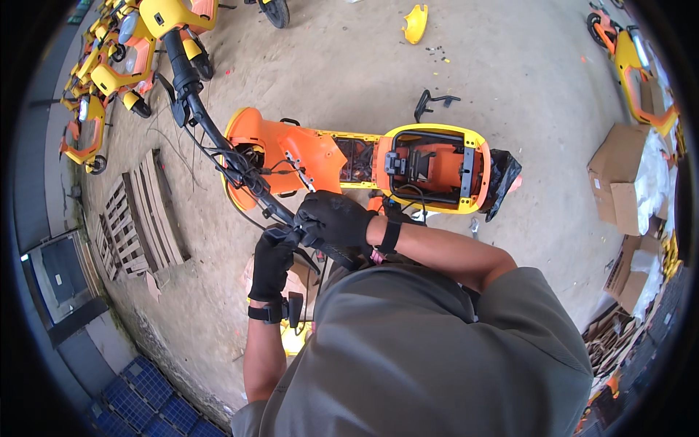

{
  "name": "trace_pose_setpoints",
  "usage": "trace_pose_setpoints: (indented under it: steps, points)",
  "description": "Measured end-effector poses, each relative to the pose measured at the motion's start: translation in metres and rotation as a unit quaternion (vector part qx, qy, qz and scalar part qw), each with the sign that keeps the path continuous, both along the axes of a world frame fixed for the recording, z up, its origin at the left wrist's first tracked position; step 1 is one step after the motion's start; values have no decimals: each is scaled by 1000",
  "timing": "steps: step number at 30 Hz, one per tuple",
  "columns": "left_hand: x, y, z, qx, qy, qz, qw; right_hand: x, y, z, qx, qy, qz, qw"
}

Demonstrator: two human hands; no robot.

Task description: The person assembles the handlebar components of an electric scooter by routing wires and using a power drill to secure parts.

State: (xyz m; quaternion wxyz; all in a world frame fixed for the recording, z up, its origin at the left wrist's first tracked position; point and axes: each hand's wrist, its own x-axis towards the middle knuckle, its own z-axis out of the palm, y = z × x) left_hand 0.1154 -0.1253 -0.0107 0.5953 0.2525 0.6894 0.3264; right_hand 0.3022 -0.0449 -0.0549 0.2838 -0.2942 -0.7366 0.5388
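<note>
A black handlebar (217, 137) crosses above an orange and yellow scooter body (291, 149), with cables bundled round its middle. Both my hands wear black gloves and meet at the bar's near end. My left hand (272, 266) has its fingers closed on the bar from the left side, close to the grip. Over the top of the same spot, my right hand (336, 221) is curled in a pinch; what lies under its fingertips is hidden. A brake lever (166, 91) juts from the bar's far end. Loose cables (271, 172) hang near the stem.
Behind the orange panel, the open seat frame (466, 171) shows inner parts. A black bracket (433, 103) and yellow cover (415, 24) lie on the concrete. Wooden pallets (149, 211) lie left; more scooters (120, 76) stand upper left. Cardboard boxes (619, 171) are stacked right.
</note>
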Motion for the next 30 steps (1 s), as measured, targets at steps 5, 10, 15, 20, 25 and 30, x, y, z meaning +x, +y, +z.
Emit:
trace_pose_setpoints:
  steps: [5,10,15,20,25,30]
  points:
    - [1,2,0,-2,9,-5,1000,-3,-3,0,53,-46,-19,997]
    - [-1,-1,-3,7,14,-1,1000,-6,-9,-7,27,11,-48,998]
    - [-1,1,0,5,-1,-2,1000,-10,-13,-4,84,-55,-64,993]
    - [0,1,-1,0,-5,9,1000,-11,-13,-8,74,-30,-72,994]
    - [-1,2,-1,3,0,4,1000,-6,-10,-5,49,18,-65,996]
    - [0,1,-3,-1,9,0,1000,-2,-5,-7,18,40,-30,999]
